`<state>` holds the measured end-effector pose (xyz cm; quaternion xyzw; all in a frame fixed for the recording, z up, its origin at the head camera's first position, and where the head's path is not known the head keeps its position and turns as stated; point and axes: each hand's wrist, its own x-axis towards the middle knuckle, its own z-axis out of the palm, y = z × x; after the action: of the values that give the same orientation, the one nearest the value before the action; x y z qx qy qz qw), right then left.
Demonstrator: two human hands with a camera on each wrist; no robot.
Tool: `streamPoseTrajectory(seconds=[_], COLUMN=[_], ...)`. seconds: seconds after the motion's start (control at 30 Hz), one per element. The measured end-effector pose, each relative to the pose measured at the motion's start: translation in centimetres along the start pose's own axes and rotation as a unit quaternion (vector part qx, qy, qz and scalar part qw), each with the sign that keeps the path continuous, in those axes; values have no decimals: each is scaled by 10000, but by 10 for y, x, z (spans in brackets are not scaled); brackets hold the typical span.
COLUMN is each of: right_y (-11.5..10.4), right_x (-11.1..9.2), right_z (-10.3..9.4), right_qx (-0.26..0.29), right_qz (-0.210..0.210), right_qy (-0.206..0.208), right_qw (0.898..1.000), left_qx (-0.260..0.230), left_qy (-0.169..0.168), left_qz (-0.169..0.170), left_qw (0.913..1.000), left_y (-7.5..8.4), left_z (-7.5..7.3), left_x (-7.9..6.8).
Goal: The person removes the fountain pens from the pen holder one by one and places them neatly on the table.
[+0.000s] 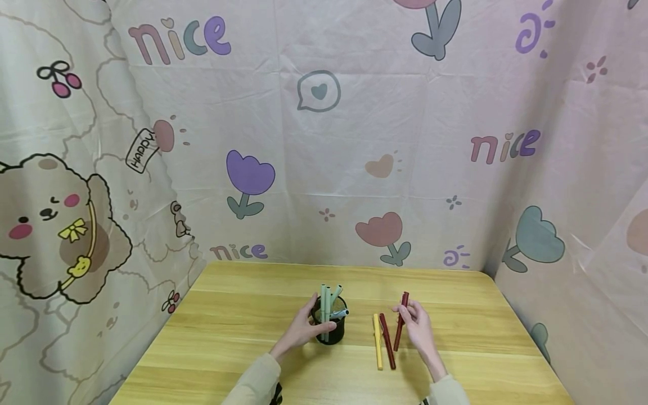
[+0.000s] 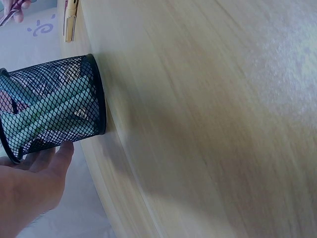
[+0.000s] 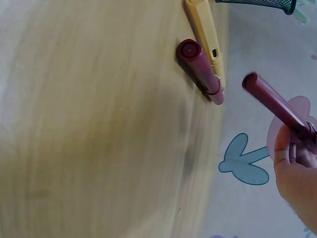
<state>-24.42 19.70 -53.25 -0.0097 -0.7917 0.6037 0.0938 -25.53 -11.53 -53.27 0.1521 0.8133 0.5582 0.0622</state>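
A black mesh pen holder (image 1: 333,336) stands on the table, with several pale green pens (image 1: 324,304) and a light blue one (image 1: 338,313) in it. My left hand (image 1: 302,326) holds the holder from its left side, thumb across the front. The left wrist view shows fingers against the mesh (image 2: 54,106). To the right, my right hand (image 1: 417,323) pinches a dark red pen (image 1: 400,329) near its upper end, tilted above the table. Between the hands lie a yellow pen (image 1: 378,343) and another dark red pen (image 1: 387,342), side by side.
The wooden table (image 1: 243,292) has its far edge against a patterned cloth backdrop (image 1: 324,169). More cloth hangs along the left and right sides. The two loose pens lie just left of the right hand.
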Motion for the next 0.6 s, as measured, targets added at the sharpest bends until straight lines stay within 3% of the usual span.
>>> streamPoseTrajectory(seconds=[0.17,0.6], right_y=[4,18], right_x=[1,2], right_z=[-2,-1], right_qx=[304,-458], right_qz=[196,339], right_qy=[61,-65], right_qw=[9993,9984], left_qx=[22,7], left_qy=[21,32], left_qz=[-59,-43], left_qw=[10000,10000], left_y=[1,2], left_z=[0,1], left_x=[-1,-1])
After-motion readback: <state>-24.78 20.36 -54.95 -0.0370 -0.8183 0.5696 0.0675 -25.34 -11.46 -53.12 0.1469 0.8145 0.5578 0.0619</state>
